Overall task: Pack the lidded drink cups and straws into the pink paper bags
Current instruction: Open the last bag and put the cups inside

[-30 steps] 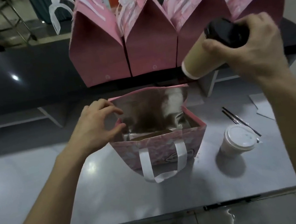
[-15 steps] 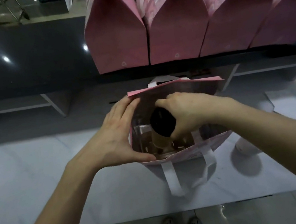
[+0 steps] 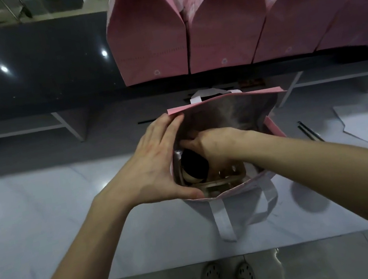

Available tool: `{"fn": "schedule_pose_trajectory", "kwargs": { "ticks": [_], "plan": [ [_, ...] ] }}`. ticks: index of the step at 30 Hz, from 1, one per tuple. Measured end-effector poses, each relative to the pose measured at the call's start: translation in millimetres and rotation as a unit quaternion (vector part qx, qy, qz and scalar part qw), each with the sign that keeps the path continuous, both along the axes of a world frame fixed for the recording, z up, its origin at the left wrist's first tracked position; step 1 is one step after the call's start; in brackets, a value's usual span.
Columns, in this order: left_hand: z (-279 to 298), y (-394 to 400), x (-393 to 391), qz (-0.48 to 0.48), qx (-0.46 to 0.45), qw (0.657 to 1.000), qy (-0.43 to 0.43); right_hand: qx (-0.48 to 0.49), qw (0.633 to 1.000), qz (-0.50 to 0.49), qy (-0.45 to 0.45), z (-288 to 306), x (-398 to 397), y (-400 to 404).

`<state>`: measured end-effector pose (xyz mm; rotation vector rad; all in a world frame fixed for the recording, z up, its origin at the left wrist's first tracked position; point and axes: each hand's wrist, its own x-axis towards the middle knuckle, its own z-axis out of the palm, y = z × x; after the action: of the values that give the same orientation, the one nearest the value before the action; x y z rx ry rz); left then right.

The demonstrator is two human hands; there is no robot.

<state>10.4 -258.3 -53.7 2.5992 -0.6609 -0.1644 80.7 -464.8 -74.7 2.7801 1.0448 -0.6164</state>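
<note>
An open pink paper bag [image 3: 229,115] with white handles stands on the pale table [image 3: 48,233]. My left hand [image 3: 155,165] holds the bag's left rim, with straight fingers against the outside and the thumb along the near edge. My right hand [image 3: 212,144] reaches down inside the bag and grips the brown cup with a black lid [image 3: 194,165], which sits low at the bag's left side. A cardboard cup holder [image 3: 227,177] shows at the bag's bottom. Two dark straws [image 3: 309,131] lie on the table to the right. My right arm hides the white-lidded cup.
Several closed pink bags [image 3: 185,30] stand in a row on the dark counter [image 3: 34,66] behind the table. A white sheet of paper [image 3: 363,123] lies at the table's right. My shoes [image 3: 229,277] show below the near table edge.
My right hand has carried the black-lidded cup from above the bag down deep into it. My left hand has shifted from pinching the rim to spreading the bag's left side open.
</note>
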Motion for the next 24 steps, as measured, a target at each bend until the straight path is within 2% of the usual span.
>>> {"fn": "schedule_pose_trajectory", "kwargs": {
  "ticks": [6, 10, 12, 15, 17, 20, 22, 24],
  "plan": [
    [6.0, -2.1, 2.3, 0.018, 0.024, 1.000, 0.010, -0.007, 1.000, -0.020, -0.004, 9.2, -4.1, 2.1],
    [11.4, -2.8, 2.7, 0.028, 0.047, 0.998, 0.011, -0.010, 0.997, -0.062, 0.037, 17.8, -12.3, 0.0],
    [16.7, -3.1, 1.1, 0.035, 0.066, 0.997, -0.026, 0.017, 0.994, -0.095, 0.049, 29.5, -17.3, -6.1],
    [28.4, -6.5, -2.4, 0.030, 0.146, 0.977, -0.153, 0.115, 0.983, -0.142, 0.001, 62.1, -26.4, -31.8],
    [36.7, -12.5, -2.9, 0.028, 0.166, 0.961, -0.220, 0.216, 0.957, -0.189, -0.049, 81.4, -38.1, -60.0],
    [50.2, -31.1, -3.8, 0.013, 0.111, 0.966, -0.235, 0.401, 0.862, -0.280, -0.135, 89.5, -66.1, -104.4],
    [57.8, -50.8, -2.6, -0.014, 0.096, 0.972, -0.214, 0.423, 0.822, -0.331, -0.188, 79.2, -82.7, -131.9],
    [61.2, -72.5, 1.9, -0.050, 0.095, 0.976, -0.191, 0.364, 0.821, -0.383, -0.217, 60.8, -96.2, -159.7]
  ]
}}
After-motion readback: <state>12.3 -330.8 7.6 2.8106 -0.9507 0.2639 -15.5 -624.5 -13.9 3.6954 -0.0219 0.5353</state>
